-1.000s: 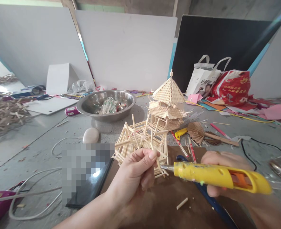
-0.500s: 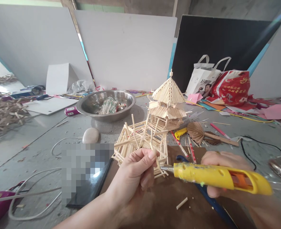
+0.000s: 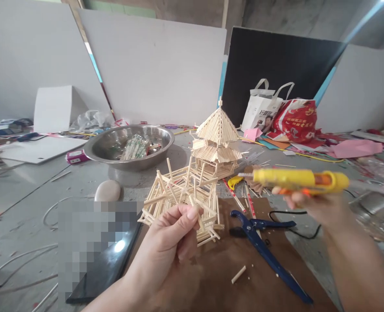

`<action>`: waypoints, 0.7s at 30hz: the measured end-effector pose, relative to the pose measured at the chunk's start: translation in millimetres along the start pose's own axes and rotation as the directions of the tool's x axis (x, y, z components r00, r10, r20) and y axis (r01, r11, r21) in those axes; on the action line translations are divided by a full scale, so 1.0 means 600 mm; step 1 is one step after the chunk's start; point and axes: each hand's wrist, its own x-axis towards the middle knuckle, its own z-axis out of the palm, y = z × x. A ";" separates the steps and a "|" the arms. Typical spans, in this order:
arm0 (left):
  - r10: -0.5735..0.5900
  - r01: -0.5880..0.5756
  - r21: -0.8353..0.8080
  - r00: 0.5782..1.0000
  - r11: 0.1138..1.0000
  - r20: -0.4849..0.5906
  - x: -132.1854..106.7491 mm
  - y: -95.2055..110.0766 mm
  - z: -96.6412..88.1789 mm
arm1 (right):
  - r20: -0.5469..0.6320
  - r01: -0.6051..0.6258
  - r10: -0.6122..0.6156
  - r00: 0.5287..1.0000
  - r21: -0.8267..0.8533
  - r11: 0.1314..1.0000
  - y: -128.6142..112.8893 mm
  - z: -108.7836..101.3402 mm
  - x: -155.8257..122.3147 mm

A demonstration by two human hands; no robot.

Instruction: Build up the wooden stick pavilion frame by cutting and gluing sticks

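Note:
Between the thumb and fingers of my left hand [image 3: 175,236] is a short wooden stick [image 3: 200,222], pinched in front of a low frame of pale sticks [image 3: 175,186]. My right hand [image 3: 318,206], slightly blurred, grips a yellow glue gun [image 3: 286,177] that points left, its nozzle apart from the stick. Behind the frame stands a stick-built pagoda model [image 3: 218,138] with a pointed roof. Dark blue cutters [image 3: 263,247] lie on the brown board [image 3: 211,277] under my hands, beside a loose stick piece [image 3: 238,274].
A steel basin [image 3: 97,154] holding a plastic packet sits at the back left. On the left are a computer mouse [image 3: 107,190] and a dark device, partly pixelated. White and red bags [image 3: 296,119] stand at the back right near scattered paper. Red-wrapped sticks lie behind the cutters.
My right hand has lifted the glue gun up and to the right, off the stick, uncovering the blue cutters. My left hand keeps its pinch. The view has turned slightly right.

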 end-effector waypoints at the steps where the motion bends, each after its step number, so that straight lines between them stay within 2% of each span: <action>1: 0.003 -0.004 0.005 1.000 1.000 0.009 0.000 0.000 0.000 | -0.027 -0.062 0.063 0.998 0.022 0.998 0.018 -0.012 0.009; 2: 0.004 -0.004 0.010 1.000 1.000 0.022 -0.001 0.000 0.000 | -0.084 -0.213 0.221 0.972 0.099 0.972 0.037 -0.023 0.018; 4: 0.012 -0.013 0.024 0.999 1.000 0.038 -0.003 -0.001 0.001 | -0.113 -0.471 0.494 0.862 0.178 0.864 0.077 -0.038 0.039; 6: 0.032 -0.033 0.041 0.999 0.999 0.025 -0.006 -0.002 0.002 | -0.056 -0.632 0.654 0.755 0.204 0.748 0.117 -0.045 0.055; 8: 0.042 -0.042 0.058 0.999 0.997 0.003 -0.008 -0.003 0.003 | 0.025 -0.759 0.765 0.643 0.150 0.633 0.153 -0.042 0.066; 9: 0.042 -0.041 0.066 0.999 0.997 -0.005 -0.009 -0.004 0.004 | 0.053 -0.787 0.788 0.614 0.125 0.604 0.167 -0.038 0.069; 14: 0.019 -0.017 0.076 1.000 0.997 -0.020 -0.008 -0.012 0.005 | 0.120 -0.846 0.841 0.528 -0.006 0.533 0.209 -0.009 0.081; 17: -0.016 0.015 0.069 1.000 0.998 0.000 -0.002 -0.018 0.001 | 0.103 -0.856 0.864 0.492 -0.122 0.502 0.223 0.011 0.090; 19: -0.023 0.022 0.068 1.000 0.997 0.018 0.002 -0.021 -0.001 | 0.052 -0.844 0.868 0.494 -0.211 0.493 0.229 0.020 0.097; 21: -0.018 0.016 0.066 0.999 0.998 0.031 0.005 -0.022 -0.001 | -0.018 -0.817 0.854 0.520 -0.304 0.491 0.231 0.025 0.102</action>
